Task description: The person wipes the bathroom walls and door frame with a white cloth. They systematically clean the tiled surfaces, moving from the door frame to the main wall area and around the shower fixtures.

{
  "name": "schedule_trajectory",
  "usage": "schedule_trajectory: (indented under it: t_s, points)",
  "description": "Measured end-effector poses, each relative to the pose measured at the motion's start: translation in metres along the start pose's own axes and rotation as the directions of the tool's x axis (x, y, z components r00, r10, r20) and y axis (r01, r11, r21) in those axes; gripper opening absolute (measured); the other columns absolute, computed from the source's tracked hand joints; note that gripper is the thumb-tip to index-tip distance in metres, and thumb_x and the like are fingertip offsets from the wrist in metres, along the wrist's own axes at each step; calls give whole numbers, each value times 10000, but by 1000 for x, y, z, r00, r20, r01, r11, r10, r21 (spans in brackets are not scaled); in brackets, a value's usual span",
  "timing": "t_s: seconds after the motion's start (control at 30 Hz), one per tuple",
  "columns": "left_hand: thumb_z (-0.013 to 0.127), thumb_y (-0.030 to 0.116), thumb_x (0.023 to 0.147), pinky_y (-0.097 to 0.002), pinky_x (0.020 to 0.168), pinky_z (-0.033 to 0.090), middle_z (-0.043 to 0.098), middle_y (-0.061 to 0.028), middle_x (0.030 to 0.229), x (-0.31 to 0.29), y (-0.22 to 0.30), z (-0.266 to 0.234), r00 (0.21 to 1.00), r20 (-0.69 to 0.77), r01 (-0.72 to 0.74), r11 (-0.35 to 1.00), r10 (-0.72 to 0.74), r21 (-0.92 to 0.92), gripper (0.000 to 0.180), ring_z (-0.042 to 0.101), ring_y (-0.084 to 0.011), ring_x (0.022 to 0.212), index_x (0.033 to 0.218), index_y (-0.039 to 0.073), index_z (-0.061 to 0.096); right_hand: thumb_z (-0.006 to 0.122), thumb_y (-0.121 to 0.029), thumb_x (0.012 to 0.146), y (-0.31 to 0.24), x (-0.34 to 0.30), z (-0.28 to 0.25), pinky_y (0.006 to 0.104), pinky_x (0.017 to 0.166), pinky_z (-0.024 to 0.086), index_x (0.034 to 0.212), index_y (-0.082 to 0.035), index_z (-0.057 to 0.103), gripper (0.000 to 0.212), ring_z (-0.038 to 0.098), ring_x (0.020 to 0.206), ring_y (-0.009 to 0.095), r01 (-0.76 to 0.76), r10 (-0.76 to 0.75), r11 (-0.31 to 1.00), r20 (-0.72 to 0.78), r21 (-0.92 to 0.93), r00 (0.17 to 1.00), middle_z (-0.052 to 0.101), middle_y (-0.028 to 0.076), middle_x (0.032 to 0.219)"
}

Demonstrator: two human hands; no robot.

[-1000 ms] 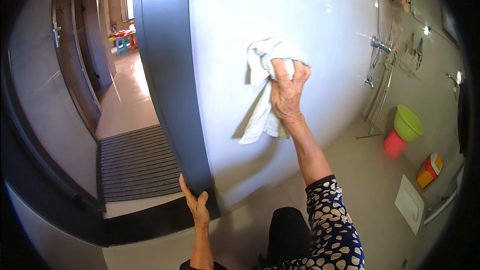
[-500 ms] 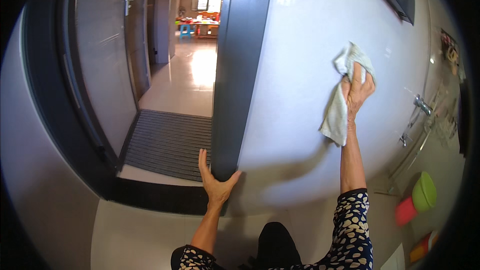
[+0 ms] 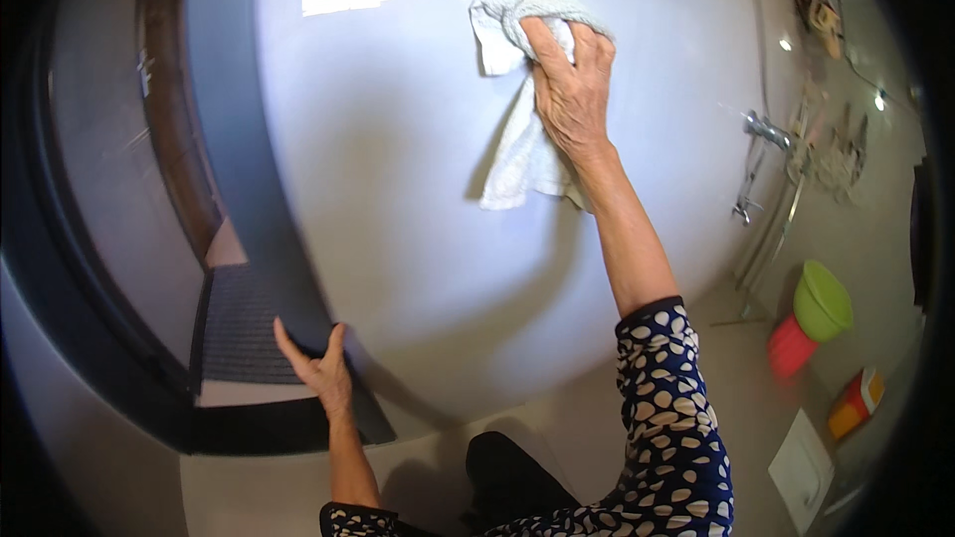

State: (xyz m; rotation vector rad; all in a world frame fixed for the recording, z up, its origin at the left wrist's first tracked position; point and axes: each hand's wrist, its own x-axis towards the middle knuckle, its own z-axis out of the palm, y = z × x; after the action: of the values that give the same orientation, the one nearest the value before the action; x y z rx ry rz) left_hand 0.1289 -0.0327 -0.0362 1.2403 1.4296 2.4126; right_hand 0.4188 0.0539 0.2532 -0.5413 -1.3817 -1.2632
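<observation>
Pale wall (image 3: 398, 229), right hand (image 3: 574, 99) gripping cloth (image 3: 527, 157), long axis downward

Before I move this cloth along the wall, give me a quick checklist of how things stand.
1. Cloth held in the right hand: ok, bunched in its grip.
2. Cloth folded flat: not ok, crumpled, with a loose end hanging below.
3. Left hand braced on the dark door frame: cannot tell; open beside it, contact unclear.
4. Chrome tap apart from the cloth: ok, off to the right.
5. White wall dry: cannot tell.
</observation>
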Motion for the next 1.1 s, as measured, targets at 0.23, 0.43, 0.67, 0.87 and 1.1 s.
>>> schedule_trajectory:
  t_s: [0.23,0.43,0.67,0.87,1.1]
  points:
    - [727,6,759,-323,1022,329,365,-157,1345,-6,-28,0,1000,6,31,993,-31,-113,751,400,-246,1168,1381,-6,306,588,-19,793,76,-46,-18,439,978,336,1234,-228,568,489,401,1096,334,-204,196,965,-62,-164,979,463,140,1192]
    - [711,154,814,-373,1046,279,348,-200,1368,-5,-59,-11,994,75,88,987,-79,-135,794,369,-281,1213,1417,-14,222,556,-117,822,126,-82,-35,485,959,347,1258,-231,545,450,391,1123,367,-574,539,781,-198,-247,819,446,161,1233]
    - [748,121,770,-344,986,347,420,-175,1278,9,-65,-16,995,57,89,992,-84,-84,786,433,-250,1113,1376,-54,278,654,-195,754,40,-32,8,436,904,344,1259,-309,558,527,381,1105,293,-150,140,957,-54,-247,989,440,99,1226]
    - [745,113,774,-330,990,340,443,-165,1264,9,-72,-19,998,10,68,993,-67,-94,753,442,-242,1107,1359,-68,308,661,-181,765,58,-5,-4,425,813,348,1178,-326,584,445,395,1056,262,-94,93,986,-10,-135,996,470,43,1175]
    - [695,152,836,-345,990,354,426,-172,1303,6,-79,-25,998,18,58,998,-57,-36,721,454,-250,1113,1379,-66,274,622,-206,808,127,-1,-16,467,901,340,1219,-296,564,425,375,1121,305,-293,276,936,-110,-193,955,457,80,1228]
